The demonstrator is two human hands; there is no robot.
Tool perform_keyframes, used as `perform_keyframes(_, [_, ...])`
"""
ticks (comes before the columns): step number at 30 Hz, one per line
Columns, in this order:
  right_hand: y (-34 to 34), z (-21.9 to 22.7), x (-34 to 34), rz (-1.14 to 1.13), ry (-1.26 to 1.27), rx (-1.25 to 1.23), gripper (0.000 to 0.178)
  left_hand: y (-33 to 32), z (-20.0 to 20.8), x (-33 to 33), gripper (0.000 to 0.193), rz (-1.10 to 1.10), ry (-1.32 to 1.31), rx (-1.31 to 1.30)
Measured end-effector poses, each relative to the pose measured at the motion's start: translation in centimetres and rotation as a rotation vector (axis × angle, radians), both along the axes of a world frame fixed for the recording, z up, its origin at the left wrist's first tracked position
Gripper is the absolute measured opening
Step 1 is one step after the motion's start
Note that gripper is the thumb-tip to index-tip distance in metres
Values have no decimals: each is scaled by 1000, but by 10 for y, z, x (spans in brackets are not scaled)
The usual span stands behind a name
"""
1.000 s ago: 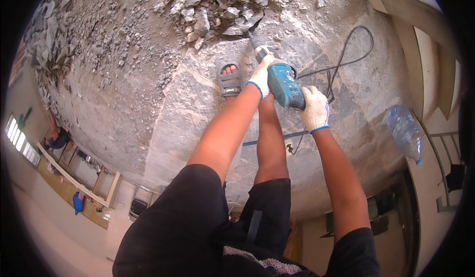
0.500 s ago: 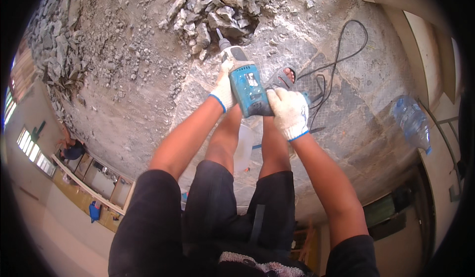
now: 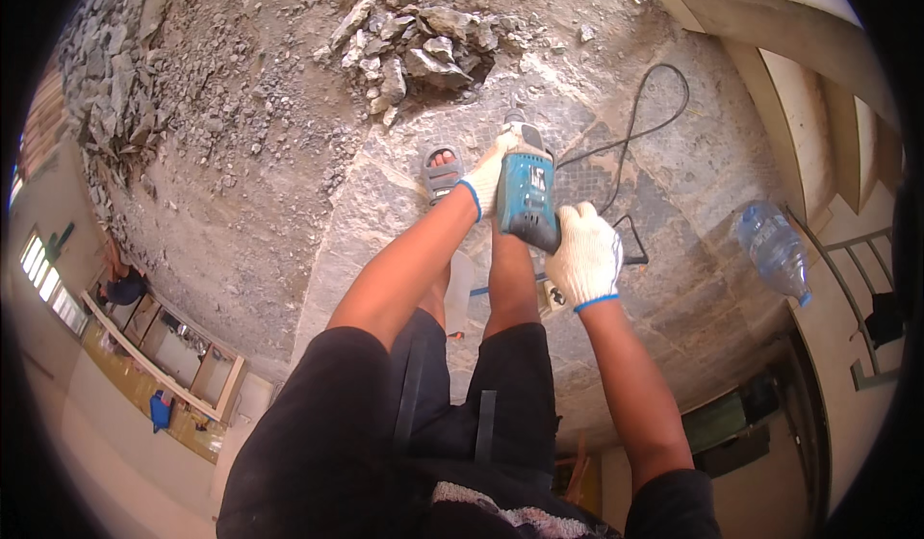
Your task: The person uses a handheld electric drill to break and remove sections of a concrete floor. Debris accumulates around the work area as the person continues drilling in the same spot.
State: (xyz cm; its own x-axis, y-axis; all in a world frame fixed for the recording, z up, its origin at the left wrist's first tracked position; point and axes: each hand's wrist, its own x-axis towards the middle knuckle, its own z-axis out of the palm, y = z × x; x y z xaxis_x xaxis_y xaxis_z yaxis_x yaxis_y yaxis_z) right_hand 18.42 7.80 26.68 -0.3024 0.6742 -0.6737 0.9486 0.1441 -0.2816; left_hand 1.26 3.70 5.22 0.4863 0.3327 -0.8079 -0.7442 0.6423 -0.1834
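Observation:
A teal and black demolition hammer drill [image 3: 527, 192] is held in front of my legs, its bit end pointing away from me over the tiled floor. My left hand [image 3: 493, 171], in a white knit glove with blue cuff, is closed around the tool's front part. The rear handle is gripped by my right hand [image 3: 587, 253], gloved the same way. Beyond the tool, to the left, lies a pile of broken rubble chunks [image 3: 423, 43]. The bit's tip is hard to make out against the floor.
A black cable [image 3: 628, 135] loops across the tiles right of the tool. Farther right stands a large clear plastic bottle [image 3: 773, 250]. My sandalled foot [image 3: 442, 168] is just left of the tool. Loose gravel [image 3: 231, 125] covers the left side. Another person [image 3: 122, 284] is at far left.
The hammer drill has moved right and slightly nearer, away from the rubble, with both hands still on it. My left sandalled foot now shows beside it.

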Motion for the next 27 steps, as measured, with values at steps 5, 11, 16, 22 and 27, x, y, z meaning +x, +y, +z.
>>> perform_keyframes(5, [46,-20,9,102,-64,-19,25,24,-37,14,82,55,18,-52])
perform_keyframes(11, [78,-23,7,261,-75,-49,24,33,-11,16,77,62,89,-19])
perform_keyframes(16, [77,-19,7,245,-102,-81,20,24,4,25,59,147,106,-42])
perform_keyframes(22, [67,-25,10,229,-90,-111,20,14,-3,25,52,214,45,-42])
perform_keyframes(27, [57,-29,20,229,-90,-109,19,2,-7,35,51,177,89,-48])
